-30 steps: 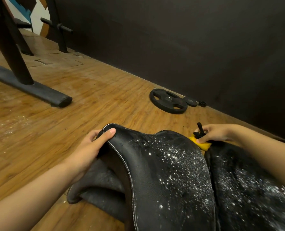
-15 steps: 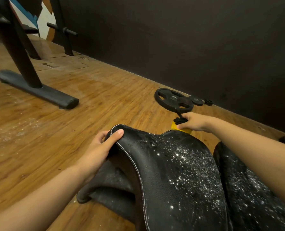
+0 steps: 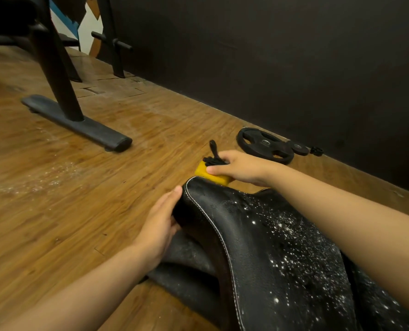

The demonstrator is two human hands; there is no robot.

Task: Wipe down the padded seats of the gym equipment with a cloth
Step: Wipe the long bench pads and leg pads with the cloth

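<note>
**Yellow cloth at far tip of seat, both hands on the job**

The padded seat (image 3: 258,247) is lying low in the centre-right of the view. It's black w/ a white stitched rim and is carrying a scatter of white specks over its middle and right side. The yellow cloth (image 3: 205,173) is sitting right at the seat's far tip, touching the rim there, w/ the floor (image 3: 79,206) just beyond it.

Edges & room: the seat's left rim is dropping off steeply toward the floor, w/ darker padding showing under it. Wide wood floor is lying open to the left. A patch of white dust (image 3: 43,180) is spreading over it, well apart from the seat. A black bench foot (image 3: 79,123) is standing further back on the left. To the right of the cloth, a weight plate (image 3: 265,145) and a smaller disc (image 3: 299,148) are lying near the dark wall (image 3: 270,56).

The left hand (image 3: 160,225) is gripping the seat's left rim near the tip, w/ the thumb lying along the stitched edge and the fingers tucked under the padding. The right hand (image 3: 239,167) is reaching over the seat and pinching the cloth, thumb on its near side and fingers curled over the top. A small black piece (image 3: 214,155) w/ a thin stem is sticking up by the fingertips; can't tell what it is.
</note>
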